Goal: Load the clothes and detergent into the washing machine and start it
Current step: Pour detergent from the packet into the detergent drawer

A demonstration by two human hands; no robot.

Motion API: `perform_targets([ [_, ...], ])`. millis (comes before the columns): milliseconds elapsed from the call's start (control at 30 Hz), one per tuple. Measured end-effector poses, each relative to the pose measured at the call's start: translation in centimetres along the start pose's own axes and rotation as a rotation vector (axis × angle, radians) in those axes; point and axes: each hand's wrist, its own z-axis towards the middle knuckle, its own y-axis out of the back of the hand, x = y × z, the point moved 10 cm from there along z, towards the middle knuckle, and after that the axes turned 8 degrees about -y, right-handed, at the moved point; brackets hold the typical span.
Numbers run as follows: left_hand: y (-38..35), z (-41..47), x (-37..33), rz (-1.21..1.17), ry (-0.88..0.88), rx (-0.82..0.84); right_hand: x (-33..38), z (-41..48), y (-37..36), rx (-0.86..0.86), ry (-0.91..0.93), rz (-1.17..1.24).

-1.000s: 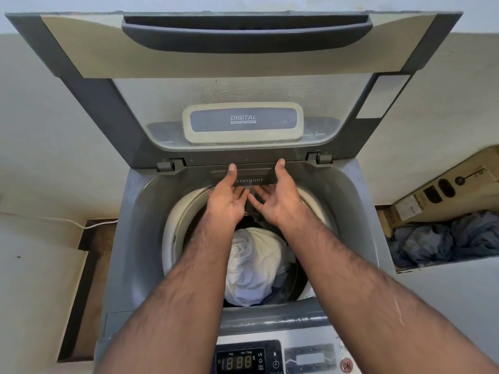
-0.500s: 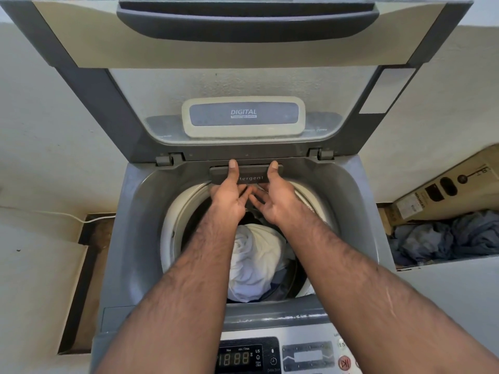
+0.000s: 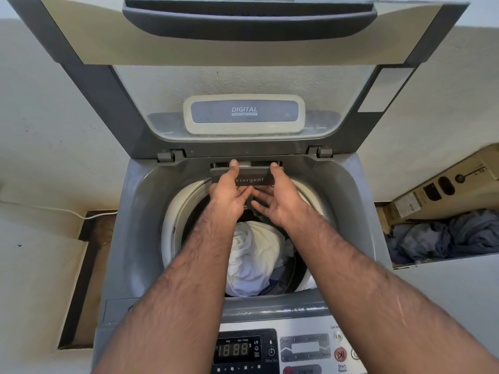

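Left grip [image 3: 229, 197], right grip [image 3: 282, 202] pinching detergent drawer [image 3: 249, 180]

Grey top-loading washing machine [image 3: 127, 238]: stood open, glass-paned lid [image 3: 89, 103] tipped up and back on its two hinges. Showed lit digits on the black display [image 3: 235, 349] of the front panel.

Dark grey plastic detergent drawer [image 3: 251, 179], lettered in white: sat at the rear edge of the tub opening, just below the hinges, drawn slightly out of its slot with a pale gap behind. Pinched at both ends by left hand [image 3: 229, 195] and right hand [image 3: 280, 201], thumbs on top.

Crumpled white cloth garment [image 3: 251, 255]: lay bunched inside the white-rimmed drum [image 3: 172, 233], over darker clothing [image 3: 278, 282] at its lower right.
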Motion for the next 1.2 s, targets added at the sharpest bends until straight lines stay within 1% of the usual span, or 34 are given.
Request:
perform_targets([
  [900,2.1,-4.0,0.6,0.011,0.022,-0.009,-2.9,-2.3,1.5,-0.034,0.005,-0.002],
  [1200,2.3,-4.4,2.1,0.071,0.071,0.07,-3.3,-1.5,2.2,-0.075,-0.016,-0.018],
])
